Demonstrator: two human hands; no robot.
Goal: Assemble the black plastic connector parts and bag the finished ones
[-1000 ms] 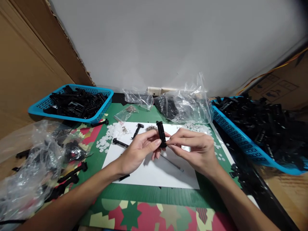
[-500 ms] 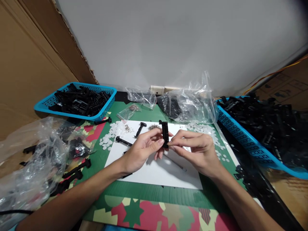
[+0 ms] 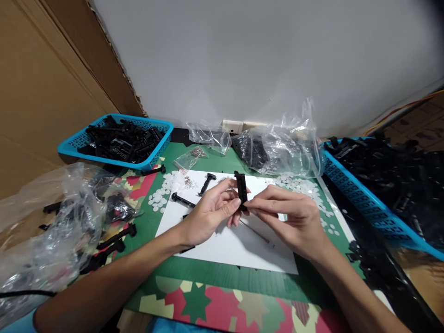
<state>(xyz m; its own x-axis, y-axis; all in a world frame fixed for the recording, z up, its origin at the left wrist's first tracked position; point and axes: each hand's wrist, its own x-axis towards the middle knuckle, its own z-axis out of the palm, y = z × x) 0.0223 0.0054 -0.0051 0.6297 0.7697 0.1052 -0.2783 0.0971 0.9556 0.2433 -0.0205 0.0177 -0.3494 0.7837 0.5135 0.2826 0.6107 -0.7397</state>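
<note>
My left hand [image 3: 204, 216] is closed around a narrow black plastic part [image 3: 242, 192], held nearly upright above a white sheet [image 3: 225, 253]. The thumb presses on its lower left side. My right hand [image 3: 294, 213] has thumb and forefinger pinched at the part's lower right end; anything tiny between those fingertips is hidden. Under the hands, a thin metal rod [image 3: 257, 233] lies on the sheet. Similar black parts lie left of the hands, one angled [image 3: 207, 183] and one long [image 3: 183, 200]. Behind them is a small pile of tiny metal pieces [image 3: 189, 182].
White translucent discs [image 3: 158, 200] are scattered left and right of the sheet. Blue baskets full of black parts stand at back left [image 3: 147, 163] and right [image 3: 367, 203]. Clear plastic bags lie at the back [image 3: 291, 150] and left [image 3: 52, 231]. A grey wall rises behind.
The camera view has shifted slightly, so the scene sits further right. The black part leans a little more to the left at its top. Both hands keep their hold.
</note>
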